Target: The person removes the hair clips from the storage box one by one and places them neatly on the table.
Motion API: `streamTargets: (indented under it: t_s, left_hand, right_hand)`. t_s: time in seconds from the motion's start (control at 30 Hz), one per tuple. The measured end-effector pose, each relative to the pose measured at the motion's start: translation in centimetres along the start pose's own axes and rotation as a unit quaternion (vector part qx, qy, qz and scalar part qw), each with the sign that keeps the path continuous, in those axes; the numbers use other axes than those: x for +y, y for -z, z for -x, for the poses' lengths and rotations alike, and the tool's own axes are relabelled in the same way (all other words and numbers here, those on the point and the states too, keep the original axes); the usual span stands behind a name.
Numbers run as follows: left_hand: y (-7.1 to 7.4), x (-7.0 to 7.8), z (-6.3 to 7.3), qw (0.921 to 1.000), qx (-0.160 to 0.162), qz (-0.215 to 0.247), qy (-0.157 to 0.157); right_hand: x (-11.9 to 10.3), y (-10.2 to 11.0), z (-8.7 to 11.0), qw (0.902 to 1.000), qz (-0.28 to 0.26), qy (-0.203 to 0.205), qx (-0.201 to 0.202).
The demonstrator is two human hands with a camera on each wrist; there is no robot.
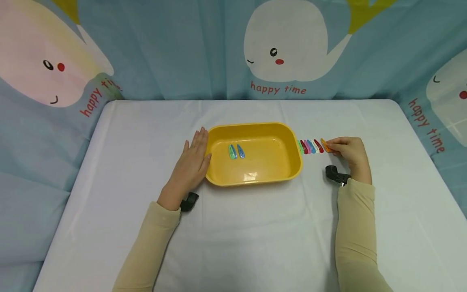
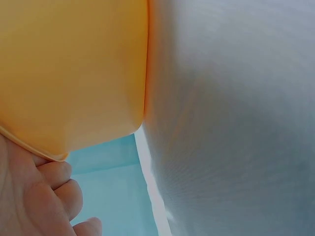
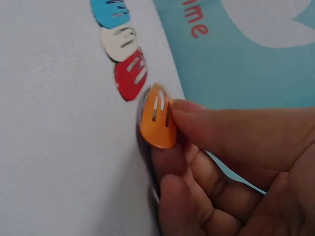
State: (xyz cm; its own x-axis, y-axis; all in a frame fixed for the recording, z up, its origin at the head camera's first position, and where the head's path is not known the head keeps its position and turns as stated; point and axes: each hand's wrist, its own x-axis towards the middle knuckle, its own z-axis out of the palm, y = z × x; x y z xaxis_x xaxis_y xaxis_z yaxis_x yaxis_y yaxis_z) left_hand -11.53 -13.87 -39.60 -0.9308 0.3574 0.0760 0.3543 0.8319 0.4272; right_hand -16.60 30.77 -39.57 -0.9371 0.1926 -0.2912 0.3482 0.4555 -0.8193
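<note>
An orange snap hair clip [image 3: 158, 123] is pinched between the thumb and fingers of my right hand [image 1: 352, 154], right at the end of a row of clips. The row of hair clips [image 1: 311, 146] runs from the tray's right side, in green, red, pink, blue and white; a red clip [image 3: 131, 76] lies nearest the orange one. With fingers straight, my left hand [image 1: 191, 164] rests against the left rim of a yellow tray [image 1: 255, 178]. Inside the tray lie a green clip [image 1: 230, 152] and blue clips [image 1: 240, 151], partly overlapping on the left.
A white cloth [image 1: 255, 235] covers the table under the tray and clips. Behind the table's far edge hangs a blue curtain [image 1: 182, 48] printed with whales. Black wrist mounts [image 1: 336, 175] sit beside both wrists.
</note>
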Motion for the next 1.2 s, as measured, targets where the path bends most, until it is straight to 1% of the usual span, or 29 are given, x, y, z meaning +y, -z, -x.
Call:
streamTargets:
  t_s: [0.13, 0.27, 0.5, 0.77, 1.03, 1.2]
  left_hand:
    - [0.0, 0.0, 0.0, 1.0, 0.003, 0.002, 0.001]
    - [0.0, 0.0, 0.0, 1.0, 0.004, 0.003, 0.003]
    - [0.0, -0.1, 0.0, 0.9999, 0.011, 0.005, -0.001]
    - [-0.1, -0.1, -0.1, 0.9999, 0.013, 0.002, -0.004]
    - [-0.1, 0.0, -0.1, 0.9999, 0.011, 0.005, -0.002]
    - [-0.1, 0.0, -0.2, 0.9999, 0.01, 0.007, -0.002]
  right_hand:
    - [-0.1, -0.3, -0.2, 0.9997, 0.02, 0.011, 0.007]
    - [-0.3, -0.6, -0.2, 0.9988, 0.044, 0.009, 0.019]
    - [-0.8, -0.9, 0.0, 0.9906, 0.13, 0.005, 0.042]
    - [-0.7, -1.0, 0.1, 0.9911, 0.125, -0.004, 0.045]
    - [-0.7, -1.3, 0.1, 0.9889, 0.139, 0.002, 0.051]
    - [-0.5, -1.2, 0.1, 0.9917, 0.12, -0.001, 0.047]
